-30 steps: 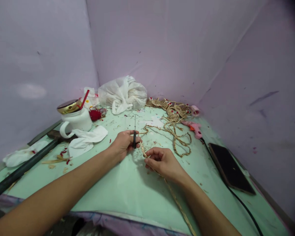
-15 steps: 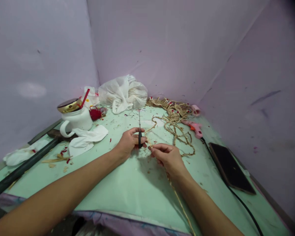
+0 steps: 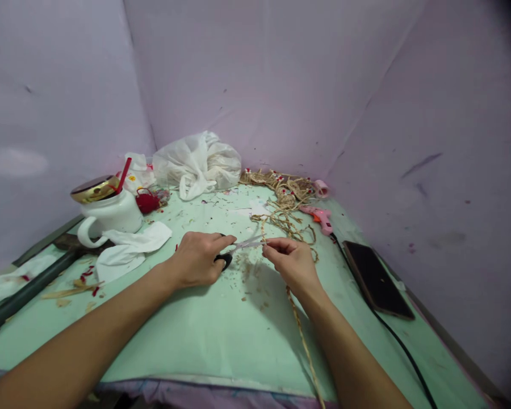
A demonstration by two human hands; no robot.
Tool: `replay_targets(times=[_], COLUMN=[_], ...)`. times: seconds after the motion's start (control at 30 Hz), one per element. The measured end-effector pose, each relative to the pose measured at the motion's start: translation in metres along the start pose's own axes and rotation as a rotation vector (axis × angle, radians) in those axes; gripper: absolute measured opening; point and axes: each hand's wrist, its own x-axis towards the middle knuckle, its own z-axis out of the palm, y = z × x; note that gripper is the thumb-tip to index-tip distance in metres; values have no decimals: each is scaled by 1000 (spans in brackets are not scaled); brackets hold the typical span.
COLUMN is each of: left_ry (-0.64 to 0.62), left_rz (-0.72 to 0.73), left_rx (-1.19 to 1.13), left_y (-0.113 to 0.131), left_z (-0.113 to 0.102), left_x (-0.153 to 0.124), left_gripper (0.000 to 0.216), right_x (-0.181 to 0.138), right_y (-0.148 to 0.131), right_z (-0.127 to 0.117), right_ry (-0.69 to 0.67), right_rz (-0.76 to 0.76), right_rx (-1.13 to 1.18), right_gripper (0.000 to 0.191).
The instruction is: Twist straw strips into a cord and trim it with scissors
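Observation:
My left hand [image 3: 202, 257] is closed on the black handles of a pair of scissors [image 3: 225, 260]. Their blades are parted and point right, reaching to the cord beside my right fingertips. My right hand [image 3: 292, 262] pinches a braided straw-coloured cord [image 3: 297, 318] between thumb and fingers. One length of it hangs below the hand toward the table's front edge. The other runs up and away to a loose tangle of the same cord [image 3: 287, 222]. Small fibre scraps [image 3: 249, 272] lie on the green table under the blades.
On the left stand a white mug [image 3: 111, 215] with a gold-rimmed lid, a hammer [image 3: 34, 289] and white cloth [image 3: 132, 250]. A plastic bag [image 3: 200, 165], red yarn [image 3: 147, 201] and braided pieces [image 3: 285, 190] lie at the back. A pink glue gun [image 3: 321, 218] and a phone [image 3: 378, 278] are right.
The scissors, pointing away from me before, have swung round to point right and their blades have opened at the cord. My left hand has turned palm-down. The view has shifted right.

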Motion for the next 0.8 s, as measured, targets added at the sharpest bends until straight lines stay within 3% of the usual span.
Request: replay_targets(times=[0.57,0.8], left_ry=[-44,-71], left_rz=[48,17], left_rx=[75,-64], left_y=[-7,-6], left_z=[0,-2], left_x=[1,3], left_gripper=[46,43], right_x=[-1,1], right_y=[-1,-1], right_z=[-4,-5], right_ry=[-99,-98], right_rz=[2,16], right_rx=[46,106], right_gripper=[16,19])
